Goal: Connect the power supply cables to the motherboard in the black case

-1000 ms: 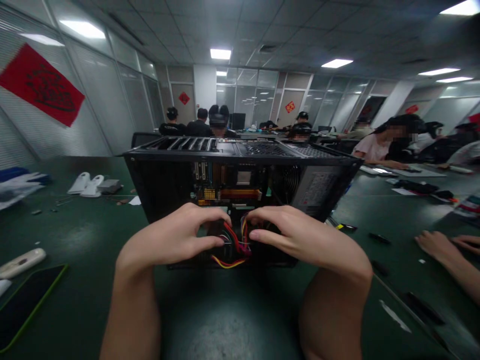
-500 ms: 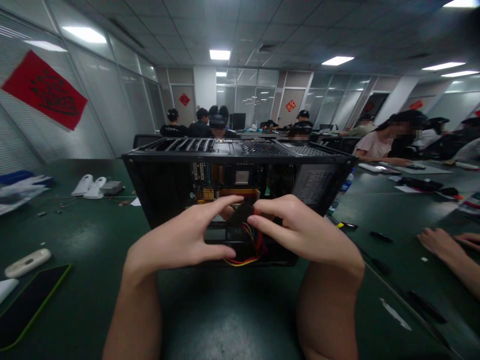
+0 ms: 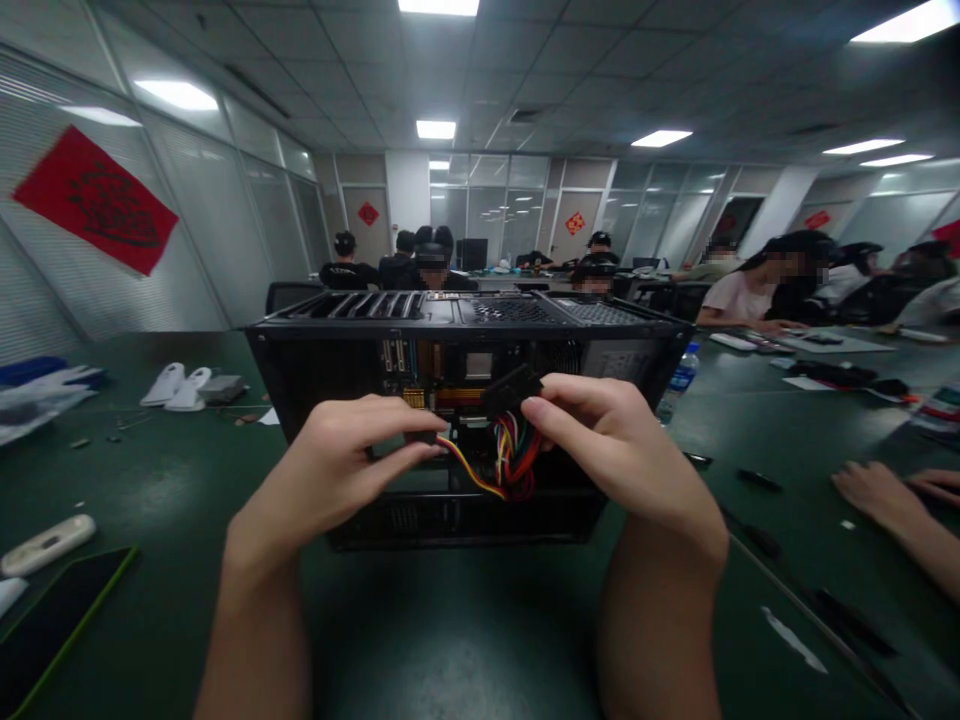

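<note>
A black computer case (image 3: pixel 480 308) stands on the green table with its open side facing me, showing circuit boards inside. My left hand (image 3: pixel 337 455) pinches a small dark connector (image 3: pixel 424 437) with red and yellow wires at the case's opening. Between the fingertips of my right hand (image 3: pixel 600 430) is a larger black connector (image 3: pixel 511 390), tilted, with a bundle of coloured wires (image 3: pixel 514 455) hanging beneath it. The wires of both connectors meet below, in front of the case's lower part.
On the left lie a phone (image 3: pixel 56 625), a pale oval device (image 3: pixel 49 545) and white objects (image 3: pixel 176 387). A bottle (image 3: pixel 679 382) stands right of the case. Another person's hand (image 3: pixel 877 490) rests at the right, near dark tools and a white scrap (image 3: pixel 793 640).
My hands have moved apart. The small connector is now in my left hand, to the left, and the larger one is lifted into plain view in my right hand.
</note>
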